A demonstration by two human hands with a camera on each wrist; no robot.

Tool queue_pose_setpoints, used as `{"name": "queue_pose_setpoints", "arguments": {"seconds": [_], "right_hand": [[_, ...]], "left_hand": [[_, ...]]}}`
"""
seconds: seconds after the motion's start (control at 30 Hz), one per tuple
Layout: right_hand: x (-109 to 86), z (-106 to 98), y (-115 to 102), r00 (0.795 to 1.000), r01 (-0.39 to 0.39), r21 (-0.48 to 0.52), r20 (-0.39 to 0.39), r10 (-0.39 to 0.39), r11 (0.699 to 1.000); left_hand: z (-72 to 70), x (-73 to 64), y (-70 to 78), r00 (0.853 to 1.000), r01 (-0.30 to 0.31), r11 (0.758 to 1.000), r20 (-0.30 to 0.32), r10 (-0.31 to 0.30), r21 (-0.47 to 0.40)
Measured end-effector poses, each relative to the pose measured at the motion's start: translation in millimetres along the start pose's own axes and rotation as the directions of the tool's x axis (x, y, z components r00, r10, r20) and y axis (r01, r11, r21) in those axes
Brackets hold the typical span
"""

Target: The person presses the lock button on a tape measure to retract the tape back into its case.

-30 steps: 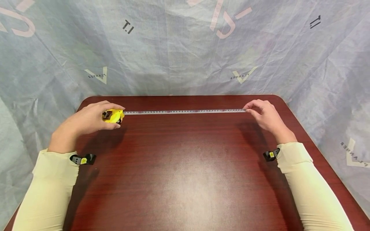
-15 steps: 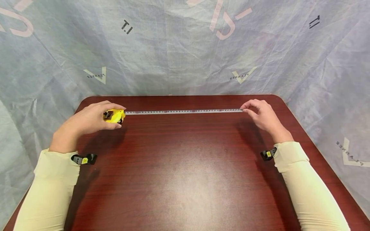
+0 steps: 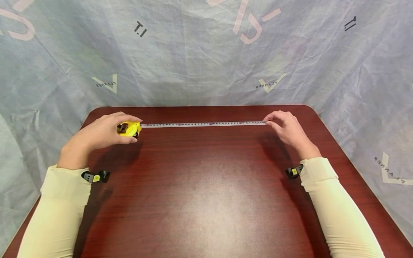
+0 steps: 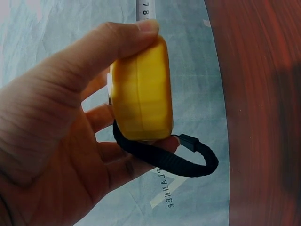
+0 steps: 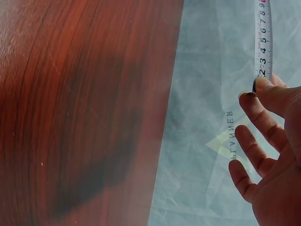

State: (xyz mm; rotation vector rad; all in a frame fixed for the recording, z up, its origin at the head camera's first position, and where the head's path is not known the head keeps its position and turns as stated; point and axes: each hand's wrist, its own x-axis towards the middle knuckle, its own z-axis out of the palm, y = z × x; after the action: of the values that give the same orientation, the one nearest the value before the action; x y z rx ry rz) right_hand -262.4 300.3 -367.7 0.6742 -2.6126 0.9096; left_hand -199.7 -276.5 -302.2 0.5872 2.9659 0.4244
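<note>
My left hand [image 3: 106,130] grips the yellow case of a tape measure [image 3: 129,129] at the left of the head view, thumb on one side and fingers on the other. A black wrist strap [image 4: 176,162] loops from the case in the left wrist view. The white blade [image 3: 193,124] runs out straight to the right, numbers facing me. At its far end my right hand [image 3: 288,129] pinches the tip between thumb and forefinger. In the right wrist view the blade [image 5: 263,42] shows low numbers near the fingertips, with the other fingers loosely bent below.
Beneath both hands lies a dark red-brown wooden table [image 3: 206,186], with shadows of the arms on it. A grey printed cloth [image 3: 190,53] hangs behind the table's far edge and along both sides. Small cameras sit at both cuffs.
My right hand has moved left with the blade's tip, and the stretch of blade showing is shorter. The left hand with the case has shifted slightly right.
</note>
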Motion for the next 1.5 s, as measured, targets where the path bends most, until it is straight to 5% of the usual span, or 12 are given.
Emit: {"name": "queue_pose_setpoints", "arguments": {"seconds": [1.5], "right_hand": [[5.8,17,-13,0.997,0.072,0.030,0.016,-0.072,0.997]], "left_hand": [[0.6,5.0,9.8,1.000,-0.018,1.000,0.003,0.018,-0.020]]}}
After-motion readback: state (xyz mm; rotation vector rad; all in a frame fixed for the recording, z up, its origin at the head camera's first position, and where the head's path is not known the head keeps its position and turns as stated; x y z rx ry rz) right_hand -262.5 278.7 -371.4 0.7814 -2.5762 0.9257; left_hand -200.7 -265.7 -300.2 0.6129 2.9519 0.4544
